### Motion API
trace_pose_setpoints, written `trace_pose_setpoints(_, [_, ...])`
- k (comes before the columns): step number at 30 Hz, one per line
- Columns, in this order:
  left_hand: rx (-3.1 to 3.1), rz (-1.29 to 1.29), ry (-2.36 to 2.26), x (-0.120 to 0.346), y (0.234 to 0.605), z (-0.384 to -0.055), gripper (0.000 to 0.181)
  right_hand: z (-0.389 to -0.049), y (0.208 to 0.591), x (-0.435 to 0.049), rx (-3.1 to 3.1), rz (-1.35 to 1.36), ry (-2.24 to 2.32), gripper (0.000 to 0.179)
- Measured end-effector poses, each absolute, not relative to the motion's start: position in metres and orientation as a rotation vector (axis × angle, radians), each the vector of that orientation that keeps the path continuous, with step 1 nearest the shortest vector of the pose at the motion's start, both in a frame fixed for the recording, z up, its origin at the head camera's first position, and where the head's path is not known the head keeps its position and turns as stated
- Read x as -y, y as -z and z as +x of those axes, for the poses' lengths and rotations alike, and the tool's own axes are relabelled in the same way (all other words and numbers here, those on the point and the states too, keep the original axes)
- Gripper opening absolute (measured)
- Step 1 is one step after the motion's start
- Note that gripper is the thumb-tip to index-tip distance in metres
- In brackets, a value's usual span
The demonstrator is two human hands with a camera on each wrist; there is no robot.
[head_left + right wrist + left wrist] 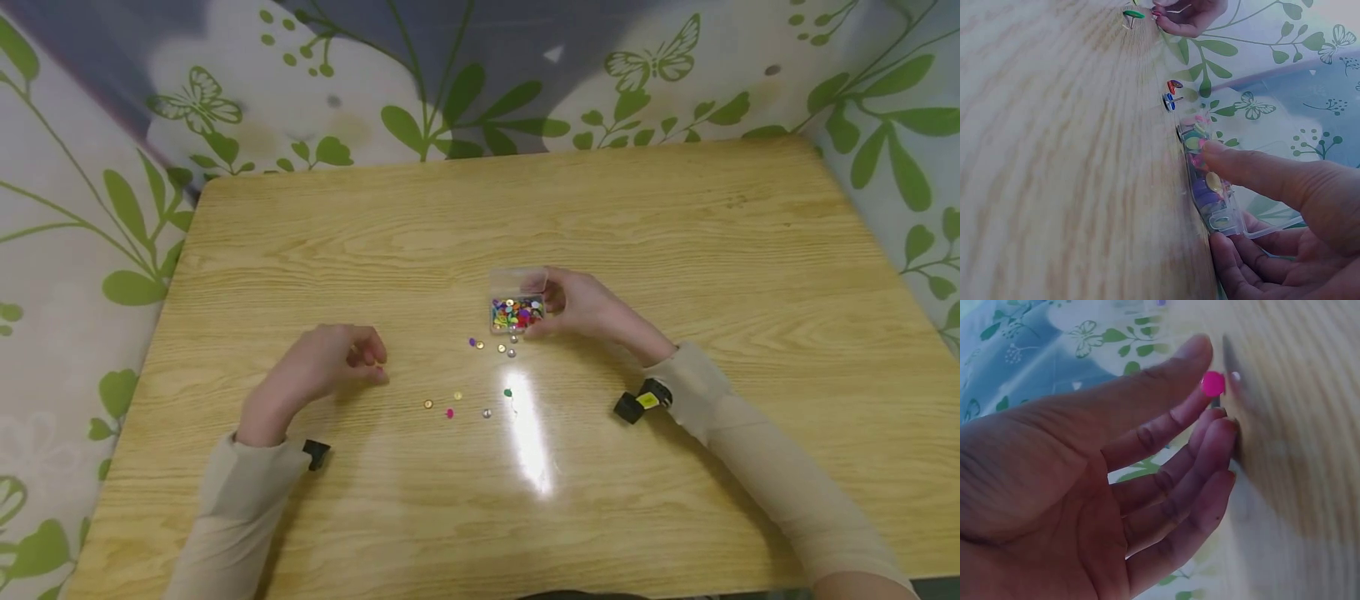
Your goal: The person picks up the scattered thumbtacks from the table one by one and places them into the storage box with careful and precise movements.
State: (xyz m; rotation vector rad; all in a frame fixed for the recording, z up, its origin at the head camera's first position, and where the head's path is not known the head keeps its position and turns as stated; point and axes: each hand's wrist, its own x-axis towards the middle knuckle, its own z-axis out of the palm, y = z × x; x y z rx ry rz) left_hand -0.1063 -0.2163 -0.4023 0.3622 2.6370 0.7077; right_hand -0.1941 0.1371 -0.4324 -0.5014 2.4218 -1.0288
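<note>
A small clear plastic box (492,321) full of colourful thumbtacks (513,313) stands on the table with its lid (508,281) raised. My right hand (581,307) grips it from the right side. In the right wrist view the thumb (1260,178) lies along the box's top edge, the other fingers at its end. To the left, my left hand (322,362) is held low over the table. Between its thumb and index fingertip it pinches a pink thumbtack (1213,384), while the remaining fingers curve loosely.
Several loose thumbtacks lie in front of the box, among them a green one (507,392), a pink one (450,413) and a silver one (487,412). The wooden table (337,242) meets a leaf-patterned wall covering (292,133) at the back. Glare (528,442) brightens the table's front.
</note>
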Motion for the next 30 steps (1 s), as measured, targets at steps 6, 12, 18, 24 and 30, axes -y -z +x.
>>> trace_pose_setpoints(6, [-2.677, 0.403, -0.68, 0.215, 0.406, -0.105, 0.008, -0.194, 0.433, -0.138, -2.425, -0.508, 1.033, 0.068])
trace_pose_setpoints(12, [-2.745, 0.386, -0.657, 0.208, 0.407, -0.108, 0.011, -0.194, 0.432, -0.138, -2.423, -0.508, 1.035, 0.068])
trace_pose_setpoints(18, [-2.827, 0.398, -0.648, 0.192, 0.406, -0.119, 0.012, -0.194, 0.432, -0.138, -2.421, -0.51, 1.035, 0.069])
trace_pose_setpoints(24, [-2.846, 0.453, -0.67, 0.166, 0.403, -0.131, 0.012, -0.193, 0.432, -0.138, -2.433, -0.52, 1.033, 0.068])
trace_pose_setpoints(30, [-2.852, 0.542, -0.705, 0.135, 0.401, -0.141, 0.01, -0.193, 0.43, -0.138, -2.448, -0.52, 1.025, 0.068])
